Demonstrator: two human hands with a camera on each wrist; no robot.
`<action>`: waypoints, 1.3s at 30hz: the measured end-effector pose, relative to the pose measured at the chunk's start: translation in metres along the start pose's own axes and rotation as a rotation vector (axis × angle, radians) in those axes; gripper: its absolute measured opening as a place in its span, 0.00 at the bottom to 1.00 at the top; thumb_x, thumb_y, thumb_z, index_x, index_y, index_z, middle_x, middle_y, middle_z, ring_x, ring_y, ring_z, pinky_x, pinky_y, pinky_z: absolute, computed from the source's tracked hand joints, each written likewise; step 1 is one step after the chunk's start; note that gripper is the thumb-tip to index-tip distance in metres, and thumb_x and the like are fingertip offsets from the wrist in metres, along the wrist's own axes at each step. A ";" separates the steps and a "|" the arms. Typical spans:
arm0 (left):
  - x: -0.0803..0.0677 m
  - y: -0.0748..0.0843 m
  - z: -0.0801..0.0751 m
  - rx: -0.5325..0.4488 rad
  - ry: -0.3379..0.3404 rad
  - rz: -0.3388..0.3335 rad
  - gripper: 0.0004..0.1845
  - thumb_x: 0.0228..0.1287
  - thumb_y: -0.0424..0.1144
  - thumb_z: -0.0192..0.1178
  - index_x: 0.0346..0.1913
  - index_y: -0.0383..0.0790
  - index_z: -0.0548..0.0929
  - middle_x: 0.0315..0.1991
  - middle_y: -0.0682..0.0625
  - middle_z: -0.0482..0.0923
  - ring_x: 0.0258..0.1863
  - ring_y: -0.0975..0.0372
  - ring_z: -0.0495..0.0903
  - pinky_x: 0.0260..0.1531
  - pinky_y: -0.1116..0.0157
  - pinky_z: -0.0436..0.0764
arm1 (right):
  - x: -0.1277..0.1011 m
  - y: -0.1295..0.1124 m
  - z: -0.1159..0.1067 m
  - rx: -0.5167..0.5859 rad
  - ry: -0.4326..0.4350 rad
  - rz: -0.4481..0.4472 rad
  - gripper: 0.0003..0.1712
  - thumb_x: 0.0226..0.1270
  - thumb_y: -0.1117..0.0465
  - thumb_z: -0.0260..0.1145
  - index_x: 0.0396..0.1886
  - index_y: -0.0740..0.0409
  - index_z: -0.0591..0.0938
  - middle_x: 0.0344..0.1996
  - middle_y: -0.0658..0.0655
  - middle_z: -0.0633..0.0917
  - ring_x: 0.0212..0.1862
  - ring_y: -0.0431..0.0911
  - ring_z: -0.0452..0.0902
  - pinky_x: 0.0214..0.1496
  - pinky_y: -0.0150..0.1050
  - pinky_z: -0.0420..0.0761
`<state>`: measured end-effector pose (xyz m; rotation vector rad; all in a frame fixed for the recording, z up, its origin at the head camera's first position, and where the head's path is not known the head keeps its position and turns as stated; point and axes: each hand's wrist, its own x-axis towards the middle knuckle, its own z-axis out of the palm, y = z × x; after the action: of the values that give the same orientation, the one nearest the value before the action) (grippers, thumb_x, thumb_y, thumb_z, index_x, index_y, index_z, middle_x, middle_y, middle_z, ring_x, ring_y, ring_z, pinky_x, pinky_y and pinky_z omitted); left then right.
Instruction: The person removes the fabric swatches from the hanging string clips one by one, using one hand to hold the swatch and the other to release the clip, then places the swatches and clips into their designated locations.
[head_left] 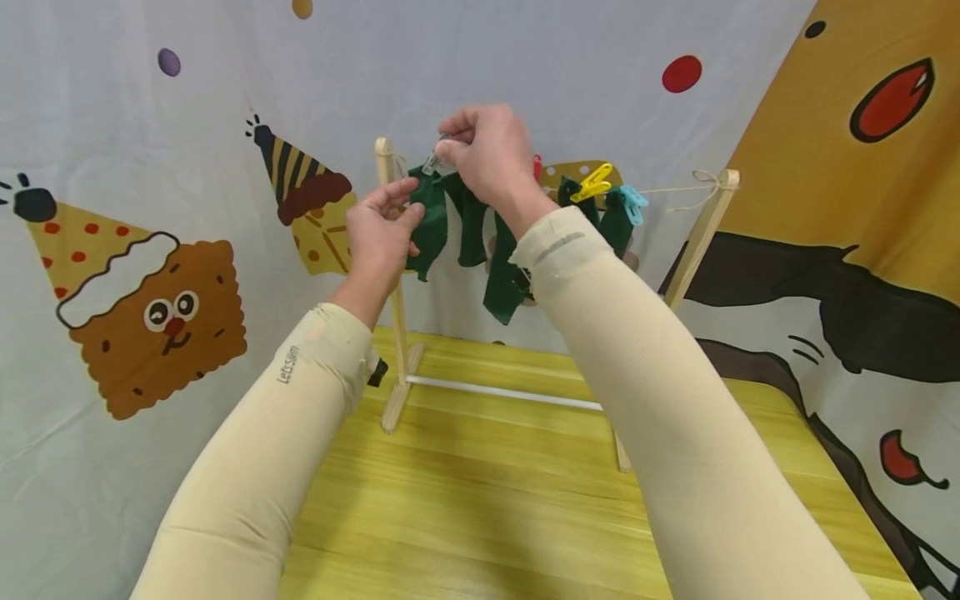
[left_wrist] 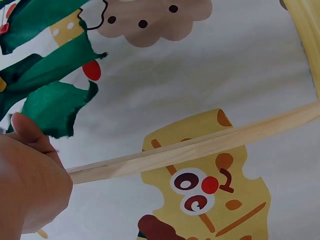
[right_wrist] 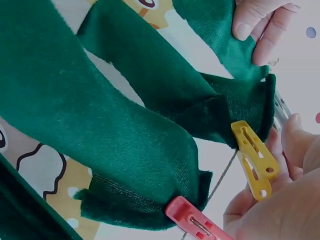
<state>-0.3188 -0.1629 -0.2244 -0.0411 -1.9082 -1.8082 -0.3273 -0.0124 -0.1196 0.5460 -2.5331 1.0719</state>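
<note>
Your sleeves (head_left: 660, 400): cream. Cloth strips (head_left: 472, 221): dark green. Pegs: yellow (head_left: 592, 183), turquoise (head_left: 633, 202), red (right_wrist: 192, 222). Rack (head_left: 397, 333): pale bare wood. Table (head_left: 487, 492): yellow wood grain. Backdrop (head_left: 150, 292): white, cartoon biscuit in brown, striped party hat, coloured dots

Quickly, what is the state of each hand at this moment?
Left hand: pinches the green cloth hanging on the string.
Right hand: pinches a clear clothespin at the cloth's top edge.
</note>
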 end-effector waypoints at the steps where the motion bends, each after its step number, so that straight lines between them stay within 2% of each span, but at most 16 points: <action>1: 0.000 0.000 0.000 0.004 -0.002 -0.002 0.15 0.66 0.39 0.65 0.54 0.58 0.86 0.58 0.52 0.81 0.19 0.62 0.73 0.15 0.68 0.77 | -0.001 0.000 0.000 0.004 0.018 -0.003 0.16 0.69 0.48 0.64 0.54 0.40 0.85 0.50 0.45 0.86 0.52 0.39 0.80 0.53 0.35 0.80; 5: -0.001 0.001 0.000 0.023 -0.008 -0.011 0.15 0.66 0.40 0.65 0.54 0.59 0.86 0.58 0.52 0.80 0.16 0.62 0.72 0.15 0.68 0.77 | -0.003 0.001 -0.001 0.018 0.091 -0.036 0.16 0.68 0.48 0.64 0.54 0.40 0.85 0.49 0.46 0.87 0.50 0.39 0.81 0.51 0.34 0.80; 9: -0.002 0.001 -0.001 0.019 -0.020 -0.018 0.16 0.66 0.40 0.65 0.55 0.59 0.85 0.60 0.52 0.80 0.19 0.62 0.73 0.15 0.68 0.76 | -0.005 0.002 -0.003 0.102 0.130 -0.077 0.17 0.68 0.49 0.66 0.54 0.42 0.85 0.49 0.47 0.86 0.52 0.39 0.80 0.51 0.34 0.80; 15: -0.006 0.001 -0.005 -0.041 -0.066 -0.026 0.19 0.65 0.39 0.66 0.58 0.56 0.84 0.62 0.51 0.78 0.17 0.61 0.72 0.14 0.67 0.75 | -0.009 0.007 -0.015 0.353 0.158 -0.115 0.18 0.65 0.53 0.69 0.54 0.47 0.84 0.46 0.48 0.84 0.50 0.40 0.78 0.49 0.32 0.78; 19: -0.017 0.008 -0.012 -0.093 -0.093 -0.048 0.20 0.64 0.36 0.67 0.59 0.52 0.83 0.63 0.47 0.76 0.14 0.61 0.70 0.13 0.68 0.75 | -0.019 0.007 -0.028 0.531 0.162 -0.096 0.18 0.64 0.57 0.71 0.53 0.50 0.85 0.43 0.49 0.84 0.47 0.41 0.77 0.44 0.31 0.76; 22: -0.018 0.005 -0.017 -0.113 -0.106 -0.071 0.21 0.63 0.36 0.68 0.58 0.52 0.84 0.63 0.47 0.76 0.13 0.61 0.68 0.13 0.68 0.74 | -0.030 0.010 -0.039 0.620 0.167 -0.078 0.18 0.63 0.59 0.72 0.53 0.51 0.85 0.43 0.49 0.86 0.46 0.41 0.76 0.45 0.31 0.76; 26: -0.015 -0.009 -0.020 -0.116 -0.109 -0.090 0.21 0.60 0.39 0.70 0.58 0.54 0.84 0.64 0.48 0.76 0.12 0.62 0.67 0.13 0.68 0.74 | -0.036 0.026 -0.049 0.727 0.165 -0.062 0.19 0.61 0.61 0.73 0.53 0.52 0.85 0.43 0.49 0.87 0.45 0.42 0.79 0.52 0.31 0.79; 30: -0.022 -0.014 -0.022 -0.107 -0.113 -0.118 0.21 0.59 0.40 0.71 0.57 0.54 0.84 0.65 0.49 0.75 0.12 0.62 0.67 0.13 0.69 0.74 | -0.040 0.046 -0.056 0.827 0.162 -0.046 0.20 0.59 0.62 0.74 0.52 0.55 0.85 0.42 0.51 0.88 0.46 0.44 0.81 0.55 0.33 0.80; 39: -0.037 -0.029 -0.026 -0.067 -0.159 -0.177 0.22 0.60 0.42 0.70 0.58 0.54 0.83 0.68 0.50 0.73 0.11 0.62 0.66 0.14 0.68 0.74 | -0.070 0.091 -0.074 0.899 0.176 -0.019 0.24 0.56 0.63 0.76 0.53 0.59 0.84 0.41 0.52 0.89 0.46 0.44 0.81 0.53 0.32 0.80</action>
<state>-0.2878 -0.1790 -0.2654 -0.0407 -2.0147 -2.0404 -0.2970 0.1155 -0.1569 0.6365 -1.7825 2.1282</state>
